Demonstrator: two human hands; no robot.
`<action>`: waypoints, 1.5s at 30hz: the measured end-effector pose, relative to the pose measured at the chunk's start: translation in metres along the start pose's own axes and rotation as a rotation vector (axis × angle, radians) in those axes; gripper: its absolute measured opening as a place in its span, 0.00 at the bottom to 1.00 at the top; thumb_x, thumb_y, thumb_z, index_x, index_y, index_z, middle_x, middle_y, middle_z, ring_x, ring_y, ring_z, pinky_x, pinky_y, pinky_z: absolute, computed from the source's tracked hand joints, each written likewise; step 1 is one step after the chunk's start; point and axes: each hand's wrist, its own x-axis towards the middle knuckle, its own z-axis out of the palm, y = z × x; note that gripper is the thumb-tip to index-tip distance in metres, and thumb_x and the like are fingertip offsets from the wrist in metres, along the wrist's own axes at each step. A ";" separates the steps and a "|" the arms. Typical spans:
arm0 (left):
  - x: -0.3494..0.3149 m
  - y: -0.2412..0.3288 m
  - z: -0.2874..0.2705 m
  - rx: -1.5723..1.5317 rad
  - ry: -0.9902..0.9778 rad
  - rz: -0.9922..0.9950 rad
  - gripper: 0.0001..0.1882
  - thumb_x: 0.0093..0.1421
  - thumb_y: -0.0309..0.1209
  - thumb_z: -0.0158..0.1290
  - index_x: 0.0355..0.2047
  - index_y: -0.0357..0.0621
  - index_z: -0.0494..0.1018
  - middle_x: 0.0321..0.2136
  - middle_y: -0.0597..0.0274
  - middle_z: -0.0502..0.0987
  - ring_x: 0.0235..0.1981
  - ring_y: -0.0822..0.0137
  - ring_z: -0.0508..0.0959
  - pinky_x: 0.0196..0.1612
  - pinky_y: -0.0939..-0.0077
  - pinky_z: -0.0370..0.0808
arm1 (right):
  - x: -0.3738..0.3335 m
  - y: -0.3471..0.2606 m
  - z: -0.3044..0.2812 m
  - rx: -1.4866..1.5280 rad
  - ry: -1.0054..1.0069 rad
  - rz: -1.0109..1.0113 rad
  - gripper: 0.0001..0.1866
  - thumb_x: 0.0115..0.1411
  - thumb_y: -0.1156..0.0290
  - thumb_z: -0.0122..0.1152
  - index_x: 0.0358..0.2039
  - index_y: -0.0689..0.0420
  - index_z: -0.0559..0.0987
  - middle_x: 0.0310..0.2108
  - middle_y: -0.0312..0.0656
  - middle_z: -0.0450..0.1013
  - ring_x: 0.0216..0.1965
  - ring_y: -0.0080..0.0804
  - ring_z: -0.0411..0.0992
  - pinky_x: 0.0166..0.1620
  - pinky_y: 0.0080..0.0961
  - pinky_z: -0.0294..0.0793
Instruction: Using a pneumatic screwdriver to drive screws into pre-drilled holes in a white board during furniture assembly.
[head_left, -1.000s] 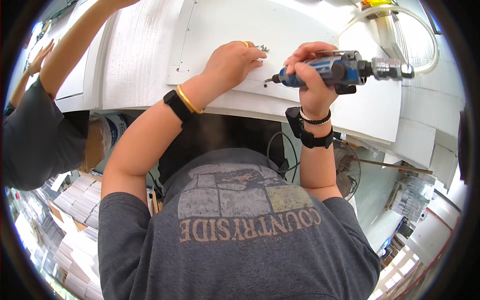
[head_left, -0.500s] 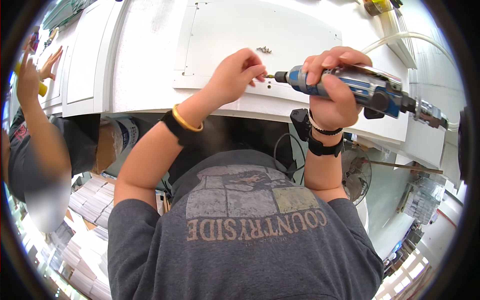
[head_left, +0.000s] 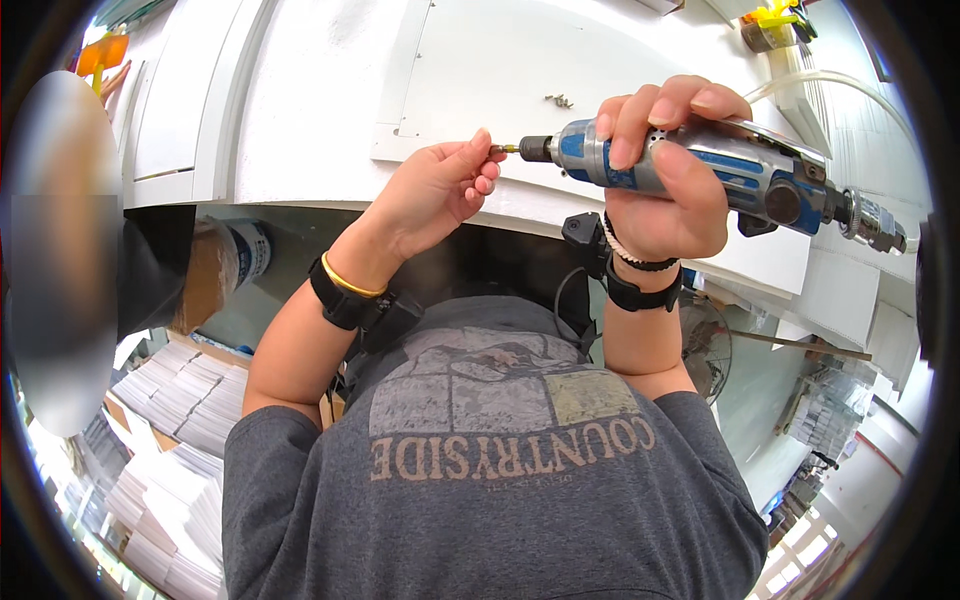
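Note:
My right hand is wrapped round a blue and silver air screwdriver, held level above the white panel with its bit toward the left. The thumb and forefinger of my left hand pinch a small screw at the tip of the bit. My other left fingers are curled. On the panel, beyond the tool, lies a small heap of screws.
A pale air hose curves past the back right. A white framed piece stands on the left of the bench. At far left is a co-worker's blurred arm. Stacked white strips and a bucket are below left.
My left hand and the screwdriver's bit end have drawn left and toward me, off the panel's near edge. The co-worker's arm at the left has moved.

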 end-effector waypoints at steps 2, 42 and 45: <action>-0.002 0.000 -0.001 0.000 0.007 0.014 0.16 0.62 0.41 0.46 0.30 0.39 0.66 0.21 0.71 0.68 0.20 0.86 0.66 0.20 0.98 0.68 | 0.001 0.003 0.002 0.005 -0.006 0.005 0.18 0.46 0.81 0.50 0.40 0.60 0.67 0.31 0.47 0.69 0.21 0.31 0.69 0.32 0.36 0.72; -0.050 -0.009 -0.053 2.109 0.246 0.645 0.39 0.44 0.42 0.60 0.57 0.51 0.58 0.60 0.55 0.53 0.63 0.59 0.51 0.64 0.58 0.46 | 0.021 0.114 0.044 -0.168 -0.084 0.426 0.18 0.49 0.76 0.60 0.39 0.57 0.65 0.27 0.39 0.68 0.24 0.21 0.67 0.27 0.17 0.69; -0.049 -0.011 -0.052 2.114 0.240 0.656 0.40 0.44 0.42 0.61 0.56 0.49 0.58 0.60 0.53 0.53 0.63 0.57 0.51 0.64 0.58 0.46 | 0.024 0.115 0.040 -0.184 -0.182 0.432 0.18 0.49 0.75 0.60 0.39 0.56 0.65 0.27 0.39 0.68 0.24 0.21 0.67 0.26 0.16 0.67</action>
